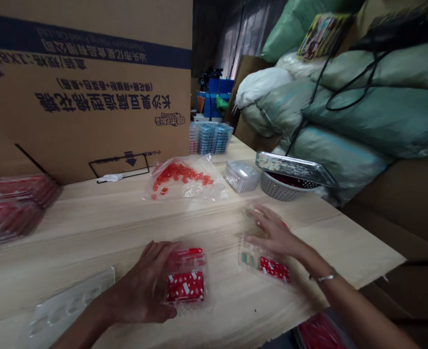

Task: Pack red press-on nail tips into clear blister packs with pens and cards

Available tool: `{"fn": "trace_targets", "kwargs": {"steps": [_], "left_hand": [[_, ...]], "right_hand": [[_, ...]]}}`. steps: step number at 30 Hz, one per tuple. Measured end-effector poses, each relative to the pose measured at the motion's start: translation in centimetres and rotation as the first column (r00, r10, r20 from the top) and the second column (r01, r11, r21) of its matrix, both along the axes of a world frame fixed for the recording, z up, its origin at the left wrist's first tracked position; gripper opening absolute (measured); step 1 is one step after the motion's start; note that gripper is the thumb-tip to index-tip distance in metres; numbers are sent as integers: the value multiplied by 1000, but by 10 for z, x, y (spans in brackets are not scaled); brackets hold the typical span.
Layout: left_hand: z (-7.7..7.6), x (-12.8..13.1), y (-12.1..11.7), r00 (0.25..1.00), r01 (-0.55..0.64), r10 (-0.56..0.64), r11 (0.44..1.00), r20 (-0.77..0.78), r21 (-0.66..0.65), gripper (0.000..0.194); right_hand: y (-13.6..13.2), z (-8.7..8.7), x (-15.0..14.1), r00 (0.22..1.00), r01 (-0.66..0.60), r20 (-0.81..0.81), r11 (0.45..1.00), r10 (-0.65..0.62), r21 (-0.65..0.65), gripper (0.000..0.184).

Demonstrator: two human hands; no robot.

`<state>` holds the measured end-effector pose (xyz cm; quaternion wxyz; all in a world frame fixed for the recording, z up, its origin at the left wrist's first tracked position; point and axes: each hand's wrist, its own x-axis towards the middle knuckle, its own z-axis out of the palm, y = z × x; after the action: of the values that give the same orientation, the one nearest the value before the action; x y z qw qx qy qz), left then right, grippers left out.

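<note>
Touching a clear tray (194, 264), left fingers (164, 249) spread wide.

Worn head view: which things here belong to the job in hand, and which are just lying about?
In use, judging by the hands:
- left hand at one clear tray
- right hand over another clear tray
- possibly the bagged red pieces

Seemingly just lying about:
- cardboard box
- stuffed sacks
- blue packs

Wooden-topped table (214, 218) below a dim, curtained window (250, 36). Stuffed pale green sacks (374, 116) are piled at right.
</note>
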<state>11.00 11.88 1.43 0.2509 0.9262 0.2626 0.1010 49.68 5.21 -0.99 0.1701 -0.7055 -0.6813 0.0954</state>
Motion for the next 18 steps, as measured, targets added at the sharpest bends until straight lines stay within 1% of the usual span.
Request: {"fn": "trace_targets", "kwargs": {"steps": [1, 2, 3, 4, 5, 6, 7, 8, 10, 13, 15, 16, 18], "left_hand": [[5, -3, 1, 1000, -16, 16, 1000, 12, -19, 97], [10, -5, 3, 999, -36, 36, 999, 22, -36, 96], [15, -6, 7, 998, -60, 61, 997, 29, -44, 95], [20, -6, 12, 996, -82, 84, 996, 34, -43, 94], [24, -5, 20, 994, -103, 104, 994, 39, -32, 92], [27, -1, 28, 992, -119, 119, 993, 44, -12, 91], [27, 5, 38, 991, -129, 129, 992, 43, 14, 90], [27, 13, 47, 991, -134, 133, 990, 35, 42, 90], [19, 35, 67, 990, -137, 140, 986, -23, 96, 92], [-2, 77, 87, 979, -102, 123, 985, -161, 136, 94], [-14, 102, 91, 976, -60, 85, 990, -202, 131, 92], [-17, 111, 91, 975, -40, 65, 992, -211, 123, 91], [-18, 115, 85, 974, -25, 49, 993, -222, 112, 89]], "right_hand": [[-3, 4, -29, 990, -128, -53, 992, 128, 5, 75], [-7, 7, -59, 956, -272, -113, 962, 272, 10, 74], [-11, 9, -88, 900, -409, -166, 913, 404, 4, 76], [-14, 10, -113, 849, -498, -206, 867, 487, -5, 80], [-17, 9, -134, 812, -556, -226, 831, 538, -18, 85], [-20, 7, -151, 794, -581, -238, 813, 559, -31, 89], [-22, 4, -162, 792, -584, -247, 811, 558, -39, 91], [-23, 1, -168, 798, -573, -255, 818, 546, -42, 92], [-24, -4, -171, 815, -539, -279, 842, 508, -40, 94], [-21, -5, -167, 817, -528, -309, 847, 487, -60, 97], [-21, 0, -166, 817, -529, -310, 846, 486, -70, 99], [-21, 3, -167, 819, -528, -304, 847, 486, -69, 100], [-28, 10, -165, 829, -514, -291, 856, 477, -63, 100]]}}
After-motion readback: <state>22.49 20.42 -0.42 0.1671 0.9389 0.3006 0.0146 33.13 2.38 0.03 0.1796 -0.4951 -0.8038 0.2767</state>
